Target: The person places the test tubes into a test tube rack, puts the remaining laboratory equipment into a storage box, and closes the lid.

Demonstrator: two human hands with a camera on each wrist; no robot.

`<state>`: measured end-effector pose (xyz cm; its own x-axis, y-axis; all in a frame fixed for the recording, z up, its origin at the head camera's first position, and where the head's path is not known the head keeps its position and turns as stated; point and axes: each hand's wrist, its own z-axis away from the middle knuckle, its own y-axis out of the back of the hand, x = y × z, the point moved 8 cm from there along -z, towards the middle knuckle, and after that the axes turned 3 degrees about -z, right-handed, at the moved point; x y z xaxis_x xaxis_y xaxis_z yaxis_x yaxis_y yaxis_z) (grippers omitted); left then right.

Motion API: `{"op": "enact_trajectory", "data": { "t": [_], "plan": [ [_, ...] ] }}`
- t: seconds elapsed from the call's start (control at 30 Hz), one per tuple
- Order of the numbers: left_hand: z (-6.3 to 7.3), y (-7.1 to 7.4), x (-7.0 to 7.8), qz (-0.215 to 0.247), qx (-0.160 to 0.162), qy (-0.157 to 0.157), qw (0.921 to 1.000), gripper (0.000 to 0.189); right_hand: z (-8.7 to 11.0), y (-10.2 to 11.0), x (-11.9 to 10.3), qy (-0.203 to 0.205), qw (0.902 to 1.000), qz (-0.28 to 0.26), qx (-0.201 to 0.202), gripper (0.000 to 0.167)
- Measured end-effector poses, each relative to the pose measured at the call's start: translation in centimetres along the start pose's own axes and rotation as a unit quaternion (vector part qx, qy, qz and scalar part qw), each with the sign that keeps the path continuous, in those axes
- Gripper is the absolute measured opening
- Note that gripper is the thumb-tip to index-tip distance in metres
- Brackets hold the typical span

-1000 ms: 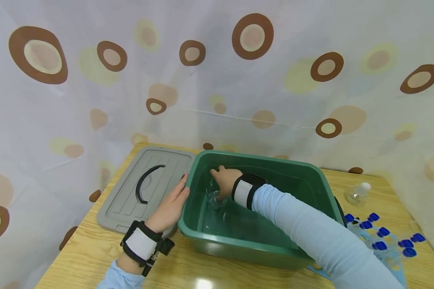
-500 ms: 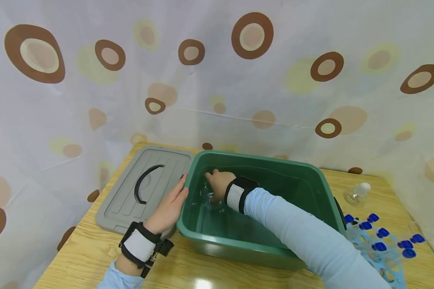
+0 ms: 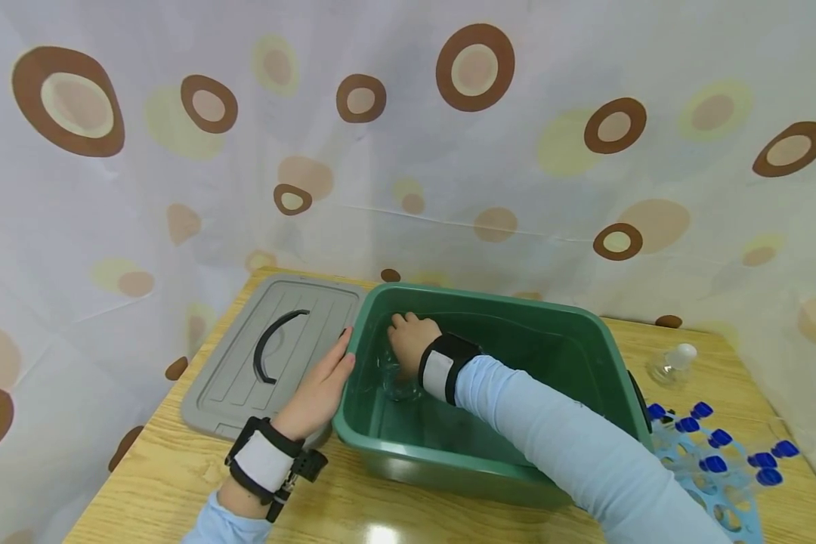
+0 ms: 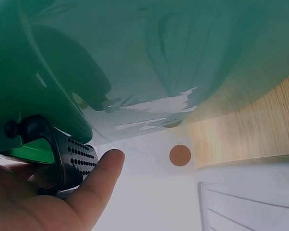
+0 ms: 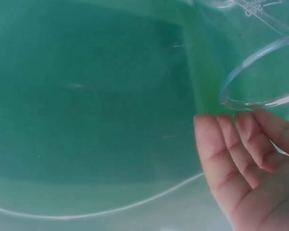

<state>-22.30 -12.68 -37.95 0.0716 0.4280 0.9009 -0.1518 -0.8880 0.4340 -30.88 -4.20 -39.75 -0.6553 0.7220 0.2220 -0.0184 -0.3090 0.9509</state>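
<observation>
My right hand point(image 3: 413, 346) reaches down inside the green plastic bin point(image 3: 462, 483), near its left end. Below it stands a clear beaker point(image 3: 400, 387) with white printed markings. In the right wrist view the fingertips are right at the beaker's round rim point(image 5: 248, 65), and the fingers do not wrap round its wall. My left hand point(image 3: 318, 393) rests against the outside of the bin's left end with straight fingers. The left wrist view has a black perforated handle point(image 4: 77, 156) beside its palm, with one straight finger point(image 4: 111, 166) in front.
The grey lid point(image 3: 224, 393) with a black handle lies left of the bin on the wooden table point(image 3: 156, 483). At the right are a clear bottle with a white cap point(image 3: 680, 359) and a light blue rack point(image 3: 727, 517) with several blue-capped tubes point(image 3: 719, 437). A patterned curtain hangs behind.
The right hand and the beaker have shifted a little left toward the bin's end wall. Over the last half second the right fingers have risen slightly. The left hand stays in place.
</observation>
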Motion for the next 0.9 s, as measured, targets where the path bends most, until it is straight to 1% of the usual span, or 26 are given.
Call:
{"op": "enact_trajectory", "data": {
  "t": [0.1,0.2,0.27,0.33,0.43,0.5,0.57,0.67,0.73,0.8,0.83,0.9],
  "plan": [
    [-0.3,-0.3,0.1,0.0,-0.008,-0.004,1.0,0.053,0.1,-0.3,0.5,-0.013,0.9999,-0.003,-0.001,0.07],
    [-0.6,-0.6,0.1,-0.002,-0.015,-0.006,0.9999,0.053,0.1,-0.7,1.0,-0.022,0.9997,-0.002,-0.006,0.071],
    [-0.7,-0.8,0.1,-0.001,-0.019,-0.007,0.9998,0.053,0.3,-0.9,1.3,-0.025,0.9996,0.0,-0.011,0.078],
    [-0.8,-0.9,0.0,0.003,-0.026,-0.007,0.9996,0.053,0.7,-0.7,1.7,-0.029,0.9995,-0.004,-0.012,0.083],
    [-0.7,-0.7,-0.1,0.005,-0.034,-0.006,0.9994,0.053,2.0,1.2,2.5,-0.026,0.9993,-0.027,0.0,0.082],
    [-0.4,0.0,-0.3,0.003,-0.028,-0.003,0.9996,0.054,3.2,3.5,3.1,-0.017,0.9986,-0.046,0.018,0.076],
    [0.0,0.7,-0.4,0.001,-0.019,-0.001,0.9998,0.054,5.0,6.1,4.3,-0.013,0.997,-0.066,0.039,0.07],
    [0.6,1.8,-0.5,-0.002,-0.005,0.001,1.0,0.054,8.0,9.4,7.2,-0.024,0.9925,-0.103,0.061,0.065],
    [1.1,2.5,-0.5,-0.007,0.003,0.002,1.0,0.054,10.1,10.8,9.8,-0.042,0.9878,-0.127,0.079,0.062],
    [1.3,3.0,-0.5,-0.014,0.012,0.001,0.9998,0.054,12.0,11.4,12.9,-0.066,0.982,-0.153,0.09,0.058],
    [1.4,3.2,-0.5,-0.015,0.016,0.002,0.9998,0.054,13.0,11.3,14.6,-0.08,0.9793,-0.161,0.093,0.057],
    [1.5,3.4,-0.6,-0.019,0.021,0.003,0.9996,0.054,14.7,10.4,18.3,-0.111,0.9737,-0.176,0.093,0.058]
  ]
}}
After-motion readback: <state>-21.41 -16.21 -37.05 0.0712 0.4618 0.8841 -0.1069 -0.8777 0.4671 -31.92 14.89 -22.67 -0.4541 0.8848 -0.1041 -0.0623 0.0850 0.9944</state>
